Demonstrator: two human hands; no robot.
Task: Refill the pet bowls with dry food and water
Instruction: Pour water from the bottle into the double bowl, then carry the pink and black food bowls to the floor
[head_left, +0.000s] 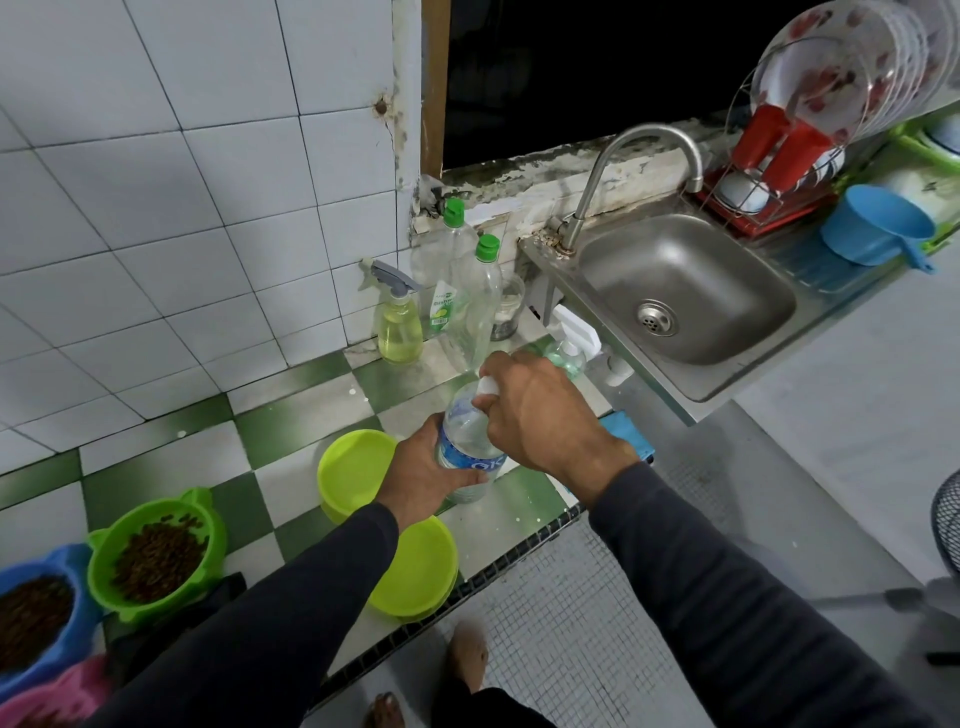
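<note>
Clear plastic, the water bottle (470, 447) stands upright on the green-and-white checked counter (291, 426), left of the steel sink (691, 291). The left hand (423, 475) grasps its labelled body while the right hand (535, 410) curls round its white cap (487, 387). Left of the bottle sit two lime bowls (356, 470), farther left a green bowl (156, 558) and a blue bowl (36, 618) holding dry food.
</note>
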